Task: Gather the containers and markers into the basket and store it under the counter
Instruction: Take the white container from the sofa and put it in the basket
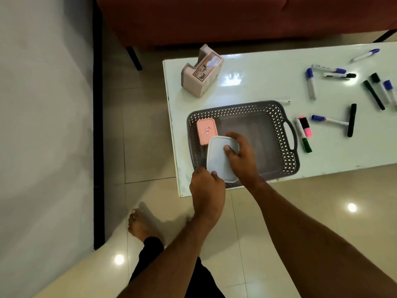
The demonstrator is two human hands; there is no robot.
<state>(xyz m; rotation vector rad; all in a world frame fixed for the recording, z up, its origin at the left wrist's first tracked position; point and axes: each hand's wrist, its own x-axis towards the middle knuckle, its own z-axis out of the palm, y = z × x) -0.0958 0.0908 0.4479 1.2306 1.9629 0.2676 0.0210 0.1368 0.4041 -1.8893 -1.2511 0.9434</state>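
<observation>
Low table (257,82), glossy pale-green top, reflections of ceiling light on it. Stands on beige polished floor tiles (247,229); a red-brown sofa (214,18) sits behind it, a grey wall panel with black edging to the left. One bare foot (139,224) on the tiles, dark trouser leg above it.

Basket (277,117): grey plastic, rectangular with rounded corners, perforated lattice walls, loop handle on its right end. It sits at the table's near-left corner. Inside, far-left: a pink container (205,127), smooth rounded rectangle, lid on, small label on top.

Pale grey-blue container (219,160), smooth matte lid, rounded corners, held tilted over the basket's near-left part, partly overlapping the pink one. Right hand (240,155) grips its right side, thumb pressed flat on the lid, fingers curled underneath out of sight. Left hand (206,190) closes on the near-left corner, thumb tip touching the lid edge.

Markers (311,82) lie scattered on the right half of the table, outside the basket: white barrels with blue, black and green caps, one pink highlighter (306,126) just beside the handle. A beige holder (202,72) with a printed sticker stands near the table's far-left corner.
</observation>
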